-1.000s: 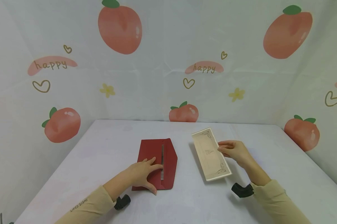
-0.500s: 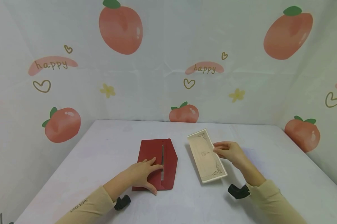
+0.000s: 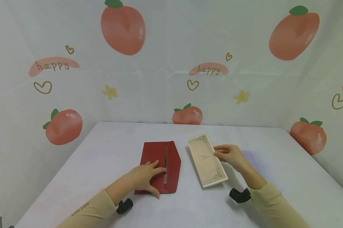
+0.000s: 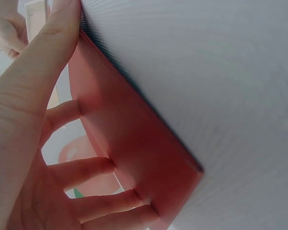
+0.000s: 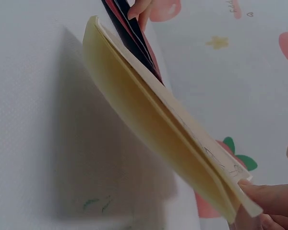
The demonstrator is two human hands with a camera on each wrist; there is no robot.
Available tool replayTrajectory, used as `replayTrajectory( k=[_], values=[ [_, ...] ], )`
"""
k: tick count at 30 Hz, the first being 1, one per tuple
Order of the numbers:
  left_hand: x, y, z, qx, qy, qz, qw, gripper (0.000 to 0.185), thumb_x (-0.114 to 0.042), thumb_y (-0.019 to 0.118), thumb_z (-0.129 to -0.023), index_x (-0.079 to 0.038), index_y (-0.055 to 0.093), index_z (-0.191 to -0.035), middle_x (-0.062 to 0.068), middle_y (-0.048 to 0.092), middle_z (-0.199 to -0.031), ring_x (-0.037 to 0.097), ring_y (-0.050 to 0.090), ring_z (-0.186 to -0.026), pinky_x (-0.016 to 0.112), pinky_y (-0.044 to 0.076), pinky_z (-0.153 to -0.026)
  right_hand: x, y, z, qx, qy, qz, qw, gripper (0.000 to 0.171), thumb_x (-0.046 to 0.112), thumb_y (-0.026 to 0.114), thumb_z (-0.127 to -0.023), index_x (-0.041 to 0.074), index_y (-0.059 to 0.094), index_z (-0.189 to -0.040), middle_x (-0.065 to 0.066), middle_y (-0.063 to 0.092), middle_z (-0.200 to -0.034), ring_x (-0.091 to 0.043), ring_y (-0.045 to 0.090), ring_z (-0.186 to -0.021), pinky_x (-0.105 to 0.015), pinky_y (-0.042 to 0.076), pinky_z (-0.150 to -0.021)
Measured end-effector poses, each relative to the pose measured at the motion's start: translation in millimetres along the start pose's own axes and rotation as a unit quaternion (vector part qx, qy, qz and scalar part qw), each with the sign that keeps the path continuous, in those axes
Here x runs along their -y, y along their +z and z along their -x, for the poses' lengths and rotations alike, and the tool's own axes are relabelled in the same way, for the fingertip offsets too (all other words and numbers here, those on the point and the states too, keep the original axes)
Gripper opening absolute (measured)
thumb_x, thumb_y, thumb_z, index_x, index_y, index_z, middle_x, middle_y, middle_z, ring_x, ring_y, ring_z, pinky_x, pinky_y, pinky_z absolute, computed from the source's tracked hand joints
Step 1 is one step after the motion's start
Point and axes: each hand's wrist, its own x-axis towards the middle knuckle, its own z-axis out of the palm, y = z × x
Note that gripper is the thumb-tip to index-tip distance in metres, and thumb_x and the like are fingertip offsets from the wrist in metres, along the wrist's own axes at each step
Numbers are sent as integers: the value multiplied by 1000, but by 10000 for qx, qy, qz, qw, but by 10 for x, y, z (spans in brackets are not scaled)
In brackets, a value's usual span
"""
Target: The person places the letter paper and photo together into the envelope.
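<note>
A red envelope [image 3: 172, 164] lies on the table with its pointed flap spread to the right; a thin grey strip [image 3: 165, 177] runs along the flap's fold. My left hand [image 3: 145, 175] rests on it, fingers spread and fingertips touching the surface, thumb by the near edge. In the left wrist view the fingertips press on the red envelope [image 4: 129, 129]. To the right, my right hand [image 3: 231, 156] pinches the long edge of a cream folded card [image 3: 207, 161] with dark ornate corners. The right wrist view shows the card's layers [image 5: 158, 129] slightly parted, tilted above the table.
The white-covered table [image 3: 117, 136] reaches back to a hanging cloth [image 3: 154, 79] printed with fruit, hearts and flowers. Black wrist-worn pieces stick out near the left cuff [image 3: 124, 206] and the right cuff [image 3: 240, 195].
My right hand has carried the cream card a short way left and slightly nearer, towards the envelope. The left hand and the envelope have stayed in place.
</note>
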Motion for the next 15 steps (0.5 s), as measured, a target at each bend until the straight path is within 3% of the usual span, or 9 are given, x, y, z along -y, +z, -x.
replayTrajectory(
  k=[15],
  values=[
    [-5, 9, -15, 33, -111, -4, 9999, 85, -60, 77, -61, -28, 47, -133, 15, 38, -147, 49, 39, -130, 59, 44, -95, -16, 123, -43, 59, -18, -7, 10000, 40, 8, 63, -88, -13, 54, -119, -20, 68, -104, -4, 64, -79, -22, 56, -72]
  ],
)
